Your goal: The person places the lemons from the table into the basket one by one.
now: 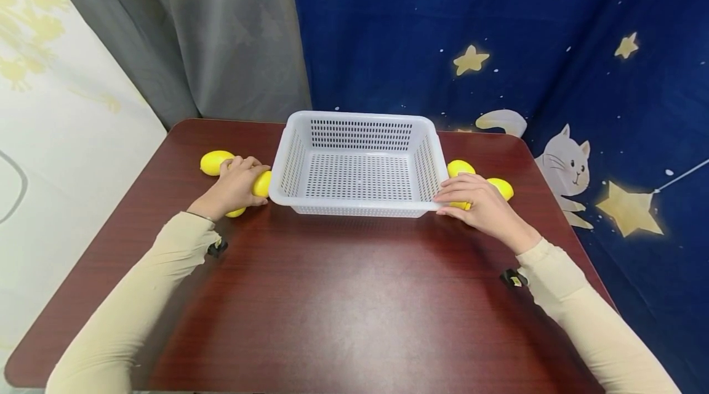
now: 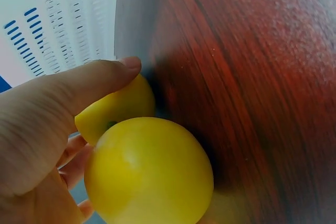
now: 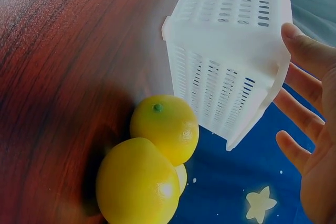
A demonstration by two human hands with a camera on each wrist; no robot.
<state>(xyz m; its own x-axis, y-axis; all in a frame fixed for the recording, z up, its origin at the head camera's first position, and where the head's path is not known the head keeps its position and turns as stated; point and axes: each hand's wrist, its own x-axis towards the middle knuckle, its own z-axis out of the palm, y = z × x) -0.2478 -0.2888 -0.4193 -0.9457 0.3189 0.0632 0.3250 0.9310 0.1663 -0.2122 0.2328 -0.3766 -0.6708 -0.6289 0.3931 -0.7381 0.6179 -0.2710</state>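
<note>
A white perforated plastic basket [image 1: 360, 204] stands at the far middle of the table, nothing inside it. To its left, my left hand [image 1: 237, 181] grips a yellow lemon [image 1: 262, 184] close against the basket's side; its thumb lies across the lemon in the left wrist view. Two more lemons lie by that hand, one behind [image 1: 216, 162] and one partly hidden under the wrist [image 1: 236, 213]. My right hand [image 1: 475, 200] holds the basket's near right corner, thumb outside and fingertips over the rim [image 3: 273, 90]. Several lemons [image 3: 137, 182] sit below that hand, beside the basket.
The dark red wooden table [image 1: 354, 295] ends just behind the basket. A grey curtain [image 1: 238, 31] and a blue starry curtain [image 1: 443, 24] hang along the far edge. A white patterned surface [image 1: 61, 135] borders the left side.
</note>
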